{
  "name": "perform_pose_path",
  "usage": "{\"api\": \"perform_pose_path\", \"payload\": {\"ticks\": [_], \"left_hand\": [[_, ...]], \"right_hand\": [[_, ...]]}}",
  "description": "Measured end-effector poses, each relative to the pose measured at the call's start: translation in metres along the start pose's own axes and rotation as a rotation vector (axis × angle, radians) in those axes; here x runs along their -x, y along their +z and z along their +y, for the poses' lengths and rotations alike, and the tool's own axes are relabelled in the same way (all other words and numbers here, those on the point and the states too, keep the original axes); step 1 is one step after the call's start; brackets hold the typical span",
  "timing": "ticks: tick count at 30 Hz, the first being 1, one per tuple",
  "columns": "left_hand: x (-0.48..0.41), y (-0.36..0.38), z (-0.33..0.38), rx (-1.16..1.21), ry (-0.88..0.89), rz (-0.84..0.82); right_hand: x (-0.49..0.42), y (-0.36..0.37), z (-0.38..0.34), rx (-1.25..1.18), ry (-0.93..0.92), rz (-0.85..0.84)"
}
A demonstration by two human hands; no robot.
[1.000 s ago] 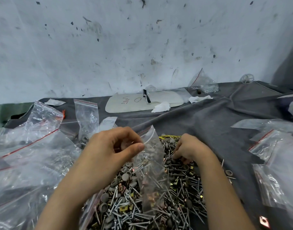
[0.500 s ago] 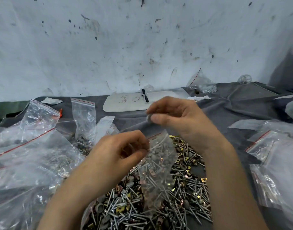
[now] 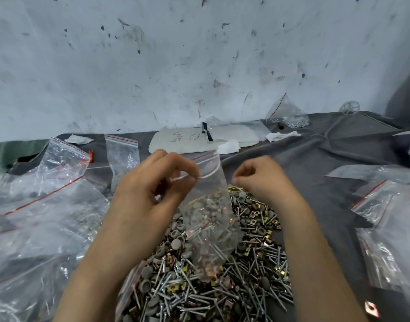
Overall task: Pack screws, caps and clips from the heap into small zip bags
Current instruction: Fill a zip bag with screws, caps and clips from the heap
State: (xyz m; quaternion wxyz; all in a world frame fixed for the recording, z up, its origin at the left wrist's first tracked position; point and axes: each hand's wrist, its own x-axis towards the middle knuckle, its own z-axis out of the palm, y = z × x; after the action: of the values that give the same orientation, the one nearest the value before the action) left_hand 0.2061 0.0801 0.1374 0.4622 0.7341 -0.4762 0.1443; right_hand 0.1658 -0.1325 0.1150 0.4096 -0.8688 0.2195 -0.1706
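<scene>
My left grip (image 3: pixel 153 194) pinches the small clear plastic zip bag (image 3: pixel 208 231) by its rim, over the mixed hardware heap (image 3: pixel 222 296) at 6 o'clock. The right grip (image 3: pixel 264 180) is curled, and I cannot tell its content. The film seems soft and bottom-heavy: hold the rim.

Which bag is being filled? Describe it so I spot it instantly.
Find the heap on the grey cloth. Above it the left hand pinches a small zip bag by its top. Only this bag hangs in the air, part-filled.
</scene>
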Motion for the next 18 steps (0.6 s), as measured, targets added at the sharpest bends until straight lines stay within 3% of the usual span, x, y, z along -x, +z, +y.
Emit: {"api": "perform_pose_path", "payload": {"ticks": [2, 6, 15, 18], "left_hand": [[0.001, 0.001, 0.000, 0.024, -0.017, 0.026], [0.000, 0.004, 0.001, 0.015, -0.012, 0.014], [0.001, 0.011, 0.004, 0.017, -0.069, -0.032], [0.002, 0.013, 0.004, 0.012, -0.076, -0.084]], "right_hand": [[-0.005, 0.012, 0.012, 0.184, 0.085, -0.124], [-0.008, 0.030, 0.021, 0.313, 0.161, -0.257], [-0.016, 0.041, 0.028, 0.412, 0.197, -0.216], [-0.015, 0.033, 0.025, 0.257, 0.179, -0.168]]}}
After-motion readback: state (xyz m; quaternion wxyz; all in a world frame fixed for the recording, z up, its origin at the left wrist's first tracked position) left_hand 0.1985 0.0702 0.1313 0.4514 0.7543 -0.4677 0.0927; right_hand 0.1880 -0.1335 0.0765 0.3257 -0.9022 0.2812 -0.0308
